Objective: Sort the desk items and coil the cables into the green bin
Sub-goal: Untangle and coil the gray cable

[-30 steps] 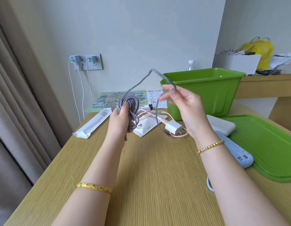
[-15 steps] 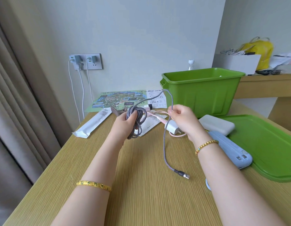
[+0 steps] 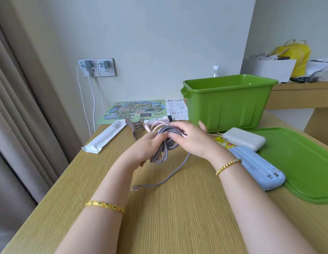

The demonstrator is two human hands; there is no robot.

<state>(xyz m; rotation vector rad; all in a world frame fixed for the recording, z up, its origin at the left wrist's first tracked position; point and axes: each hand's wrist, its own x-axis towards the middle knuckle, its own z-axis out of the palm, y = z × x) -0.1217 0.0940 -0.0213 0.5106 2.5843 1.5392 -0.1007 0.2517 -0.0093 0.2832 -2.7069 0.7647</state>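
While the wooden table (image 3: pixel 177 217) carries a green bin (image 3: pixel 229 103) at the back right, still empty-looking, both hands meet over the middle: left hand (image 3: pixel 146 147) clamps the grey braided cable (image 3: pixel 165 143) coil, right hand (image 3: pixel 192 140) presses its loops, loose plug end trailing onto the wood.

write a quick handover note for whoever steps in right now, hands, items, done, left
Left hand: grip shut on the grey cable coil.
Right hand: fingers pressing the coil's top; the tail's plug end lies loose on the desk.
Green bin: open, lid beside it.
Done: most of the grey cable coiled.
Left: wind the tail, bin it; then the pink cable, white power bank, blue power bank, hair claw.
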